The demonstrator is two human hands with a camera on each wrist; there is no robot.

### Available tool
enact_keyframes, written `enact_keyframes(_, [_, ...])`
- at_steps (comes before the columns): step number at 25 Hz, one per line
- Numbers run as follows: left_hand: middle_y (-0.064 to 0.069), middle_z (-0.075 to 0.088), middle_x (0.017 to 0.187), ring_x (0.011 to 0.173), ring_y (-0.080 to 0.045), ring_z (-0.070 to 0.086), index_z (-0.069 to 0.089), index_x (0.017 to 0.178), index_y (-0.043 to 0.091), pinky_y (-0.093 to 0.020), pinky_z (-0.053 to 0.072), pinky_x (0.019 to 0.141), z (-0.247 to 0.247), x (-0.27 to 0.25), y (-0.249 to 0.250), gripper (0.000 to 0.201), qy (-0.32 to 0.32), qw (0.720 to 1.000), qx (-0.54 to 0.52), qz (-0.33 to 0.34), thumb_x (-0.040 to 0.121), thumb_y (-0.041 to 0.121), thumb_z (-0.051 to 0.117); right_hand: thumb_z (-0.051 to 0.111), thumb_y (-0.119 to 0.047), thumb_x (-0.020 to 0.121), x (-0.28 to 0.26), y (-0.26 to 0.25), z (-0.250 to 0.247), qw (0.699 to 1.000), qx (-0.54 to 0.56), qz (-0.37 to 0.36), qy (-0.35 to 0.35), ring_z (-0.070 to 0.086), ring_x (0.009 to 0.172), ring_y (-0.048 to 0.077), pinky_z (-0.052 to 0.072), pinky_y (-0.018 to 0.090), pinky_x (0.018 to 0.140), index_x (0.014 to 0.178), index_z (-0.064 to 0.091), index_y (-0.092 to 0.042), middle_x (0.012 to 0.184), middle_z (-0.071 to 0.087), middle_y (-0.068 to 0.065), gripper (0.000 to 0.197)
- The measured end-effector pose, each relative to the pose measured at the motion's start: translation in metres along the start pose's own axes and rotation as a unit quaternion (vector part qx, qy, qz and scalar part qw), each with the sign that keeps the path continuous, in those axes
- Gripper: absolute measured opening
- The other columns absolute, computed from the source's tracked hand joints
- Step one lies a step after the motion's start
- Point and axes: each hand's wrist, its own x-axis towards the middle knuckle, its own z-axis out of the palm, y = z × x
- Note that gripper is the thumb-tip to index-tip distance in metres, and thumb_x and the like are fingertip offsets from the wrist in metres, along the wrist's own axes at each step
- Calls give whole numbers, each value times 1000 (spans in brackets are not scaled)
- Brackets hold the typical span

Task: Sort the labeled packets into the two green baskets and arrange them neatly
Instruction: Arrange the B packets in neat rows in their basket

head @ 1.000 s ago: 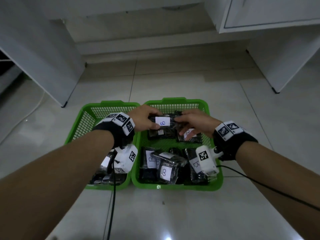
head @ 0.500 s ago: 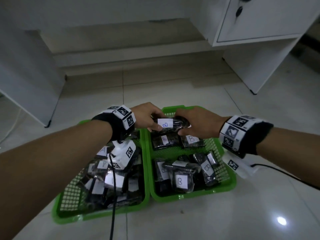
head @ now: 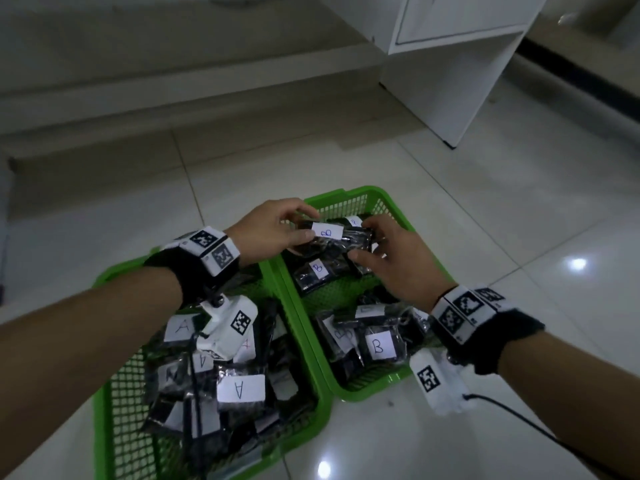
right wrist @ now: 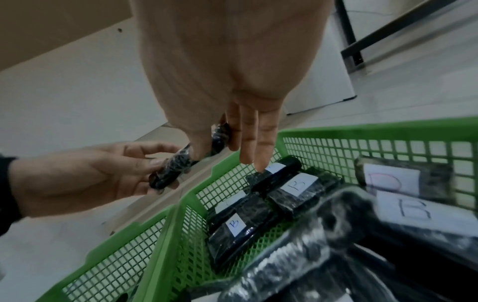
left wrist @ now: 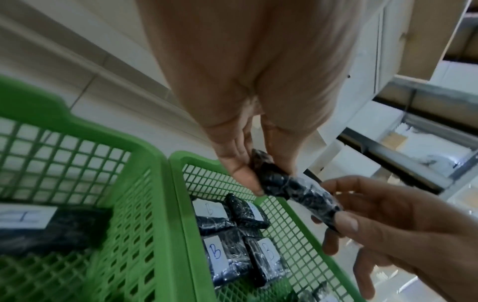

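Two green baskets sit side by side on the floor. The left basket (head: 114, 393) holds several black packets with white "A" labels (head: 240, 391). The right basket (head: 353, 199) holds several "B" packets (head: 379, 346). Above its far end, both hands hold one black "B" packet (head: 332, 237) level. My left hand (head: 277, 226) pinches its left end between thumb and fingers (left wrist: 243, 175). My right hand (head: 398, 258) pinches its right end (left wrist: 320, 206), with two fingers (right wrist: 258, 151) stretched out over the packets below (right wrist: 292, 192).
White cabinet (head: 460, 64) stands on the tiled floor at the far right, a low step (head: 173, 84) runs along the back. A black cable (head: 519, 420) trails from the right wrist camera. Bare tiles (head: 519, 237) surround both baskets.
The head view has swung down and to the right, so the baskets look tilted. Both hands keep the same "B" packet above the right basket's far end, a little lower than before.
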Motion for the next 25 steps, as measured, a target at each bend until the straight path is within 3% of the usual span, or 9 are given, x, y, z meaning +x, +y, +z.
enact_keyframes(5, [2, 68, 121, 103, -12, 70, 63, 122, 16, -30, 59, 87, 28, -16, -28, 55, 40, 994, -104, 19, 74, -4, 80, 88, -35, 74, -17, 4, 14, 997, 40, 49, 38, 62, 67, 0, 45, 11, 57, 106, 59, -26, 90, 67, -12, 44])
enact_keyframes(8, [2, 69, 117, 104, -11, 69, 61, 122, 13, -29, 56, 92, 41, -15, -43, 56, 27, 993, -118, -3, 73, -7, 79, 93, -40, 63, -26, 6, 16, 997, 7, 68, 24, 63, 69, 3, 50, 19, 60, 94, 60, -28, 80, 67, -12, 47])
enact_keyframes(13, [8, 70, 104, 91, -10, 67, 59, 111, 23, -27, 56, 82, 51, -16, -55, 53, 45, 997, 53, 38, 67, 28, 90, 89, -22, 74, -22, 17, 9, 998, 32, 49, -24, 67, 89, 13, 54, 28, 83, 114, 66, -23, 105, 71, -4, 47])
enact_keyframes(16, [9, 64, 115, 102, -11, 60, 59, 118, 29, -29, 49, 86, 59, -21, -49, 55, 6, 982, 177, 57, 73, 51, 80, 87, -13, 74, -8, 24, 6, 996, -2, 33, -83, 65, 93, 14, 52, 26, 84, 119, 66, -19, 111, 69, 0, 50])
enact_keyframes(18, [2, 51, 140, 133, -21, 42, 54, 131, 29, -38, 36, 110, 61, -21, -51, 66, -3, 964, 261, 57, 76, 62, 70, 90, -12, 70, 5, 27, 7, 991, -42, 44, -121, 66, 95, 17, 54, 28, 82, 117, 69, -19, 111, 68, 0, 52])
enact_keyframes(19, [-4, 34, 156, 148, -25, 21, 47, 140, 27, -43, 18, 121, 61, -20, -53, 73, -8, 946, 321, 48, 80, 63, 66, 91, -12, 68, 11, 30, 8, 987, -54, 67, -135, 66, 97, 18, 54, 26, 78, 115, 70, -21, 111, 66, 0, 53])
enact_keyframes(20, [-7, 10, 165, 152, -26, -2, 35, 149, 23, -45, 1, 123, 60, -20, -54, 81, -19, 929, 368, 24, 84, 62, 62, 92, -12, 67, 17, 32, 9, 982, -74, 87, -151, 65, 98, 19, 51, 23, 73, 114, 72, -22, 113, 64, -1, 53])
enact_keyframes(22, [-9, -23, 162, 148, -23, -27, 7, 158, 13, -38, -15, 119, 52, -24, -54, 96, -67, 917, 389, -50, 90, 62, 53, 92, -14, 68, 29, 33, 19, 967, -133, 91, -198, 63, 105, 20, 45, 21, 74, 115, 73, -22, 120, 62, 1, 51])
enact_keyframes(25, [-6, -31, 159, 144, -18, -33, -9, 157, 12, -29, -19, 113, 45, -27, -48, 105, -124, 919, 367, -72, 89, 65, 51, 88, -14, 73, 38, 28, 30, 954, -179, 102, -218, 65, 108, 20, 44, 20, 77, 118, 75, -17, 121, 68, 3, 47])
